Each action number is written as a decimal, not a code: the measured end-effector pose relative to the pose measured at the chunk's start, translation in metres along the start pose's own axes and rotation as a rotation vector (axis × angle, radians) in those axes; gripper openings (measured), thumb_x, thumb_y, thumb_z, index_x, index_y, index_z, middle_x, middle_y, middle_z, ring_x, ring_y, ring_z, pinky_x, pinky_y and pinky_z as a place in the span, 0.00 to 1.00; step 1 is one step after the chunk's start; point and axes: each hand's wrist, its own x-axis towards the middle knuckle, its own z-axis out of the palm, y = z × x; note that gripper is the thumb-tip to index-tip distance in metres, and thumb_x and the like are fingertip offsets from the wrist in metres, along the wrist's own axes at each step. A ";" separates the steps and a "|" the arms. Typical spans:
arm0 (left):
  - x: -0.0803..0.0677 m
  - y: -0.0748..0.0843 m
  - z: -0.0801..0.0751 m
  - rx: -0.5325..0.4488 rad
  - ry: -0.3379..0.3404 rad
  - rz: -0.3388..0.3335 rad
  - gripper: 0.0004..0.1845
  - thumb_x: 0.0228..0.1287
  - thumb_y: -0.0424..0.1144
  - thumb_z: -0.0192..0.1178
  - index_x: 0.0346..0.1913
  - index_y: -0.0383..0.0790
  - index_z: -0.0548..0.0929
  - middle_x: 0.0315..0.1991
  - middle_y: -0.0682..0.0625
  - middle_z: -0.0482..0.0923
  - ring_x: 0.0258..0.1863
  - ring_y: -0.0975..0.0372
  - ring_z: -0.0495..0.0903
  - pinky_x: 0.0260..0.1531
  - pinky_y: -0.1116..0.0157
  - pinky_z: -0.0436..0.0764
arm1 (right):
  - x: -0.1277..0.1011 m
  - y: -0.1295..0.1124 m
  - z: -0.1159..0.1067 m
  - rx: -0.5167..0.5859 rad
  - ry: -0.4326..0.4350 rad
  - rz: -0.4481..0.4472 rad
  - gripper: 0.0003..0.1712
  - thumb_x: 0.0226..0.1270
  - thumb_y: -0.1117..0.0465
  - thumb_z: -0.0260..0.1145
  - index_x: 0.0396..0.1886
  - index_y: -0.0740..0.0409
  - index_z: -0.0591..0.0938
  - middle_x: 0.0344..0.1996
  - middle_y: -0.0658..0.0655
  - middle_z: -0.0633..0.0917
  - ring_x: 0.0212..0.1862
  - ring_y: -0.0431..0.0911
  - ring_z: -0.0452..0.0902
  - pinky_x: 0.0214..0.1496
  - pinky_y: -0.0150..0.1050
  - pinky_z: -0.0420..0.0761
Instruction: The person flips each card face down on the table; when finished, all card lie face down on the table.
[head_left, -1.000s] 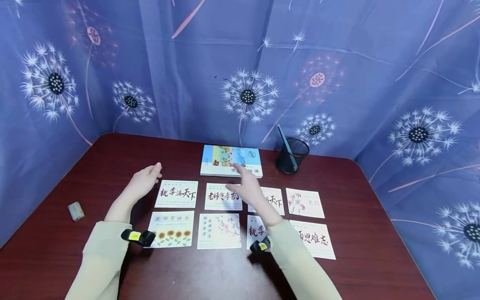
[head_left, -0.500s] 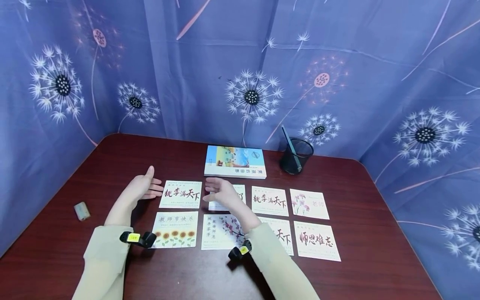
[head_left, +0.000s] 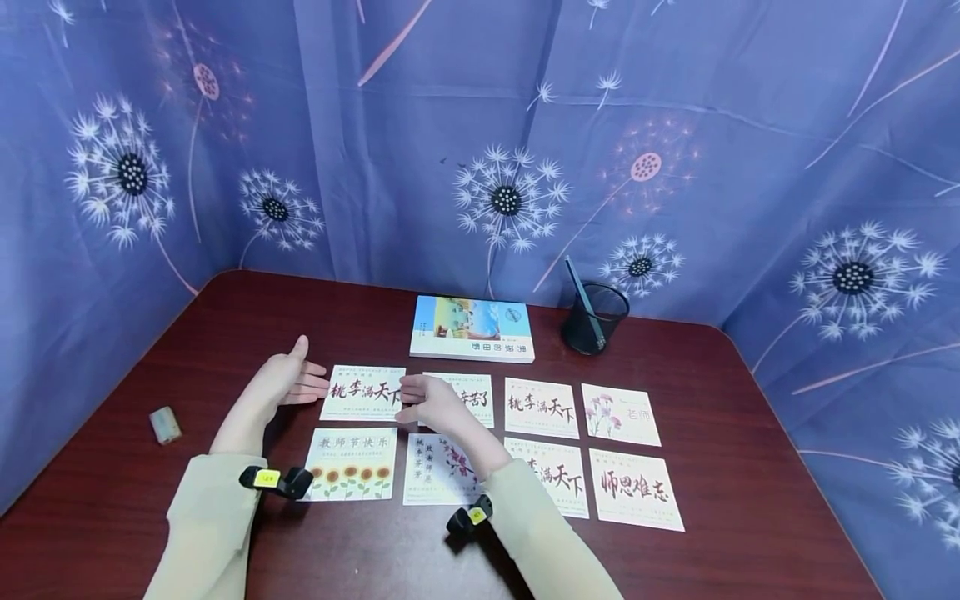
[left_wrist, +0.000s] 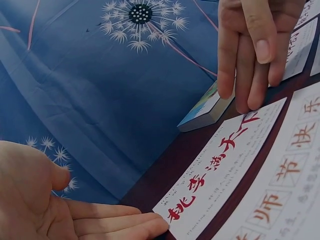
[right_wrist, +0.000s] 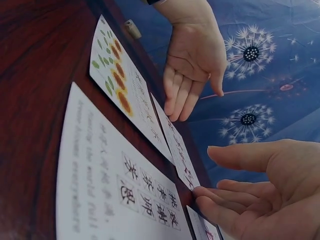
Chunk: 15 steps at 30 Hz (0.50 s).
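Two rows of white greeting cards with red and black lettering lie on the dark red table (head_left: 225, 317). My left hand (head_left: 300, 385) lies flat on its edge, and its straight fingers touch the left edge of the top-left card (head_left: 363, 392). My right hand (head_left: 420, 400) faces it, with straight fingertips at that card's right edge and partly covering the second card (head_left: 472, 398). In the left wrist view the left hand (left_wrist: 100, 220) and the right hand's fingers (left_wrist: 250, 55) bracket the card (left_wrist: 220, 170). The right wrist view shows my right hand (right_wrist: 250, 195), my left hand (right_wrist: 195, 65) and the card (right_wrist: 177, 150) between them.
A book (head_left: 472, 327) lies behind the cards, and a black mesh pen pot (head_left: 595, 317) holding a pen stands to its right. Nearer me lie a sunflower card (head_left: 351, 465) and a blossom card (head_left: 438, 471). A small grey block (head_left: 165, 425) sits at the left. Blue dandelion cloth walls the table.
My right hand has drawn back from the book and swung left to the right edge of the top-left card. The left hand has settled slightly lower at the card's left edge.
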 end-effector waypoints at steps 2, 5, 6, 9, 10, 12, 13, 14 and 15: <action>0.000 0.000 0.000 -0.009 -0.004 0.004 0.45 0.78 0.57 0.19 0.64 0.13 0.63 0.46 0.30 0.84 0.32 0.65 0.87 0.37 0.68 0.87 | 0.000 0.001 0.000 -0.002 0.008 -0.004 0.35 0.58 0.74 0.68 0.66 0.71 0.70 0.61 0.68 0.78 0.65 0.57 0.73 0.66 0.44 0.76; 0.002 -0.002 -0.001 -0.047 -0.012 0.003 0.45 0.78 0.57 0.19 0.65 0.12 0.62 0.43 0.33 0.86 0.32 0.66 0.87 0.37 0.69 0.87 | 0.001 0.002 -0.001 0.006 0.013 0.005 0.34 0.58 0.74 0.68 0.66 0.70 0.70 0.61 0.67 0.78 0.65 0.57 0.74 0.66 0.44 0.75; 0.003 -0.003 -0.002 -0.064 -0.016 0.003 0.45 0.78 0.57 0.19 0.65 0.12 0.61 0.41 0.36 0.86 0.32 0.66 0.87 0.38 0.69 0.87 | 0.001 0.002 -0.001 0.008 0.014 0.006 0.34 0.58 0.74 0.68 0.66 0.70 0.70 0.61 0.67 0.78 0.65 0.57 0.73 0.67 0.44 0.75; 0.004 -0.007 -0.005 -0.131 -0.035 -0.008 0.44 0.78 0.56 0.19 0.66 0.11 0.59 0.36 0.43 0.87 0.31 0.67 0.87 0.39 0.69 0.86 | 0.001 0.002 -0.001 0.017 0.009 0.013 0.34 0.58 0.74 0.68 0.67 0.70 0.70 0.61 0.67 0.78 0.65 0.56 0.73 0.67 0.44 0.75; 0.004 -0.008 -0.006 -0.155 -0.042 -0.014 0.44 0.78 0.56 0.19 0.66 0.11 0.58 0.36 0.45 0.87 0.31 0.67 0.86 0.39 0.69 0.86 | 0.001 0.002 0.000 0.018 0.007 0.015 0.35 0.58 0.74 0.68 0.67 0.70 0.70 0.61 0.67 0.78 0.66 0.57 0.73 0.67 0.44 0.74; 0.005 -0.010 -0.007 -0.198 -0.057 -0.031 0.44 0.78 0.57 0.19 0.67 0.12 0.56 0.35 0.46 0.86 0.32 0.67 0.86 0.40 0.69 0.86 | 0.001 0.002 0.001 0.020 0.004 0.020 0.35 0.58 0.74 0.68 0.67 0.70 0.70 0.62 0.67 0.78 0.66 0.57 0.72 0.67 0.45 0.74; 0.005 -0.011 -0.008 -0.213 -0.062 -0.040 0.45 0.78 0.57 0.19 0.67 0.12 0.55 0.35 0.46 0.86 0.32 0.67 0.86 0.40 0.69 0.86 | 0.000 0.002 0.001 0.022 0.003 0.023 0.35 0.58 0.74 0.68 0.67 0.70 0.70 0.62 0.67 0.78 0.66 0.57 0.72 0.67 0.45 0.74; 0.005 -0.012 -0.009 -0.225 -0.067 -0.048 0.45 0.78 0.57 0.19 0.68 0.12 0.55 0.35 0.47 0.85 0.32 0.66 0.86 0.40 0.69 0.86 | 0.001 0.002 0.001 0.024 0.002 0.028 0.35 0.59 0.74 0.68 0.67 0.70 0.69 0.62 0.67 0.77 0.66 0.57 0.72 0.67 0.45 0.74; 0.006 -0.013 -0.009 -0.238 -0.071 -0.056 0.45 0.77 0.58 0.19 0.68 0.12 0.54 0.35 0.47 0.85 0.32 0.66 0.86 0.40 0.69 0.86 | 0.001 0.002 0.002 0.025 0.002 0.032 0.35 0.59 0.74 0.68 0.67 0.69 0.69 0.62 0.67 0.77 0.66 0.57 0.72 0.67 0.45 0.74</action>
